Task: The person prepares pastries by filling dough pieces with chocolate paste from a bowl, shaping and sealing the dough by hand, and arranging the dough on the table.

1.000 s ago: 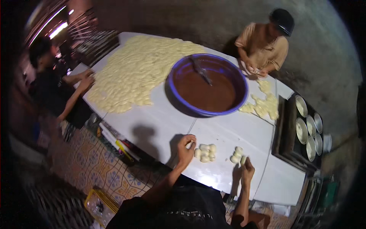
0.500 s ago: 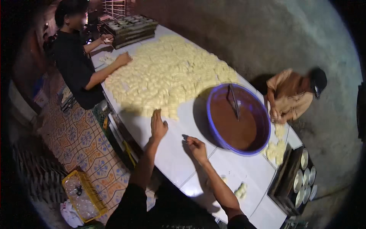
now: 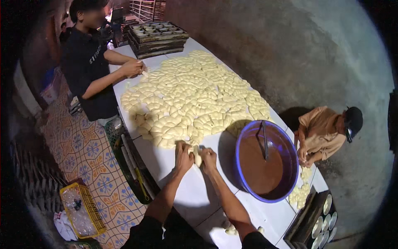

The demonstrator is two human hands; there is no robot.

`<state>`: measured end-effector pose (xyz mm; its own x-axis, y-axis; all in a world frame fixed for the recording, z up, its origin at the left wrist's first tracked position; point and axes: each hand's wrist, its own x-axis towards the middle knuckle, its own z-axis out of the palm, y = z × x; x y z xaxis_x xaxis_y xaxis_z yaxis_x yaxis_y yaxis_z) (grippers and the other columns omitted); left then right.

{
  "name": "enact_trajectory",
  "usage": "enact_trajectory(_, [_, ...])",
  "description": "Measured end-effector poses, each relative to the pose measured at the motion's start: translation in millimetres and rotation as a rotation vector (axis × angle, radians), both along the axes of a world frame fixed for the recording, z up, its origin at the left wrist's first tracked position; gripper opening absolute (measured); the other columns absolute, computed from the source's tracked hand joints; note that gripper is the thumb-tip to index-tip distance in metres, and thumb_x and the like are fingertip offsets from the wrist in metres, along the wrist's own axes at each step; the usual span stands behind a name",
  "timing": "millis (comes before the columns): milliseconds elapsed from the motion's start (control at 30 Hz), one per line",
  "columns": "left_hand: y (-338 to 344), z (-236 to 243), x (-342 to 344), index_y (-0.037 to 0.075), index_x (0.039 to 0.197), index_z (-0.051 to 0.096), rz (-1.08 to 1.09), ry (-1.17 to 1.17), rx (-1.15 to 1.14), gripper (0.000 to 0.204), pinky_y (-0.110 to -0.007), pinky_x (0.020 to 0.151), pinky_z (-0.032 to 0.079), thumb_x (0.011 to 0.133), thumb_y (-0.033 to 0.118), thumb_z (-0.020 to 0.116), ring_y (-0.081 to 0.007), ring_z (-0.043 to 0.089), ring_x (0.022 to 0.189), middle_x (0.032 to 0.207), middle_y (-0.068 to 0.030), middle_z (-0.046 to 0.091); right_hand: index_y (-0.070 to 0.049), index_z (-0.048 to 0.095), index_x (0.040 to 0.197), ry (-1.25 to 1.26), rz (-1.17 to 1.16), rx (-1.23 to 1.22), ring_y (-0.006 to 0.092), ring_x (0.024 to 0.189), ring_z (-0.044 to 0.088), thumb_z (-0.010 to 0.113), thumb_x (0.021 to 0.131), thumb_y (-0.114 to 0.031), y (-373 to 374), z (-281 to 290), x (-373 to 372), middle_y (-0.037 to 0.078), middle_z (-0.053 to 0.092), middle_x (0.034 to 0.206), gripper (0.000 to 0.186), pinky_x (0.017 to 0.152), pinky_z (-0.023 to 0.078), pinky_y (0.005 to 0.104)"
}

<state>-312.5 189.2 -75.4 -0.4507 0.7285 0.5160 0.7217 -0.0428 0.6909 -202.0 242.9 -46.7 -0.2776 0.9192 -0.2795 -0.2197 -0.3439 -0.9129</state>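
Head view: left hand [image 3: 183, 157] and right hand [image 3: 208, 158] both grip a dough piece [image 3: 197, 155] beside the dough spread [image 3: 195, 99]; shaping appears underway, and careful placement likely follows.

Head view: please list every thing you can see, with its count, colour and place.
table: one, white, centre
dough pieces: many, pale yellow, spread over far table half
dough piece: one, pale yellow, between both hands
basin: one, purple, brown filling, right of hands
baking trays: a stack, dark, far table end
crate: one, yellow, on tiled floor, left
co-workers: two, one in black left, one in tan right
left hand: on dough piece
right hand: on dough piece
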Motion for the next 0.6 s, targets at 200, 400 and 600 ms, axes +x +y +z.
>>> enact_trajectory(200, [-137,19,108,0.001,0.102,0.054,-0.251,-0.334,-0.232,0.037,-0.044,0.083,0.044,0.065,-0.006,0.060,-0.0375,0.052,0.098,0.103,-0.0193,0.050,-0.007,0.049,0.080,0.028,-0.185,0.081,0.0100,0.061,0.050,0.055,0.076,0.009,-142,29,146,0.000,0.051,0.074,0.018,0.056,0.046,0.0238])
enact_trajectory(400, [-221,49,158,0.000,0.119,0.049,-0.244,0.108,-0.353,0.058,-0.052,0.096,0.031,0.064,0.008,0.067,-0.0405,0.039,0.112,0.121,-0.0212,0.042,-0.008,0.048,0.082,0.095,-0.340,-0.079,0.0069,0.064,0.054,0.062,0.083,0.005,-219,58,259,-0.001,0.051,0.069,0.019,0.050,0.045,0.0223])
enact_trajectory(600, [-199,61,231,-0.001,0.132,0.043,-1.072,-0.759,-0.300,0.062,-0.037,0.095,0.045,0.082,0.017,0.075,-0.0256,0.049,0.119,0.131,-0.0153,0.046,-0.003,0.051,0.113,0.054,-0.403,0.168,0.0152,0.088,0.063,0.066,0.081,0.007,-266,55,273,0.007,0.062,0.103,0.037,0.075,0.054,0.0267])
